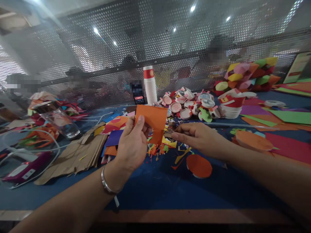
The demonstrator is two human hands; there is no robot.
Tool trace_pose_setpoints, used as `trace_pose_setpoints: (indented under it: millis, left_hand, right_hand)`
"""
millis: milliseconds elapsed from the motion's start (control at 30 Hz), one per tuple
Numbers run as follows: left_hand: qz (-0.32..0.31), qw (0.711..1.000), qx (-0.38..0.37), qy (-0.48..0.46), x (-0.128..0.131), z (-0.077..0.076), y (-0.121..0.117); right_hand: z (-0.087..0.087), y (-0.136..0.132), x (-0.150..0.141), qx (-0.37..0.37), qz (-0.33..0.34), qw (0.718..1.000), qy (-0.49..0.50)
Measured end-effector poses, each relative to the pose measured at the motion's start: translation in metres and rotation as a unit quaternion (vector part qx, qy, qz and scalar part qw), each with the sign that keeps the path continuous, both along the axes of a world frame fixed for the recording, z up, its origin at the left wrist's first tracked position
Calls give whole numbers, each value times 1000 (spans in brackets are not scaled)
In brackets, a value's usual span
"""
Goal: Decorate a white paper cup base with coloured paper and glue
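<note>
My left hand (135, 142) grips a piece of orange paper (155, 121) by its left side, thumb on the front. A strip of that sheet hangs down at its lower middle, beside a cut-out notch. My right hand (196, 137) is closed around scissors (168, 131), whose blades point left at the paper's right edge; their handles are mostly hidden by the fingers. Under both hands lie small coloured paper scraps (157, 149). An orange paper disc (199, 166) rests on the blue table (167, 194) below my right hand.
Behind the hands stand a stack of paper cups (150, 85) and a heap of round lids (186, 105). Brown cardboard (73, 161), a drinking glass (63, 121) and a purple power strip (26, 168) with a cable lie left. Coloured sheets (289, 145) spread right.
</note>
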State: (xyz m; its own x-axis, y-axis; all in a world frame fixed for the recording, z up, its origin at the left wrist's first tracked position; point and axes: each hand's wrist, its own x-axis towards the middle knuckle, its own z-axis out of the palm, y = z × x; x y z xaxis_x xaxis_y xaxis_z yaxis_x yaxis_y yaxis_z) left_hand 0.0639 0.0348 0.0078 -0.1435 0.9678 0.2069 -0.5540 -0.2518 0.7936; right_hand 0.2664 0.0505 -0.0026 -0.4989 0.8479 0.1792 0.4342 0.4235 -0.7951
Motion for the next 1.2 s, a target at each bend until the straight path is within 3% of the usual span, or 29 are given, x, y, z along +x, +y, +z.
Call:
trace_pose_setpoints:
  millis: [300,667,1200]
  left_hand:
    - [-3,999,-35,-7,19,-3,-10]
    - [-8,999,-31,6,20,-3,-11]
    - [-22,998,-11,55,13,-12,-3]
  right_hand:
    - [1,-1,-1,10,-2,1000,28]
    - [2,-4,-3,-1,10,999,46]
    - [0,0,-1,39,5,999,20]
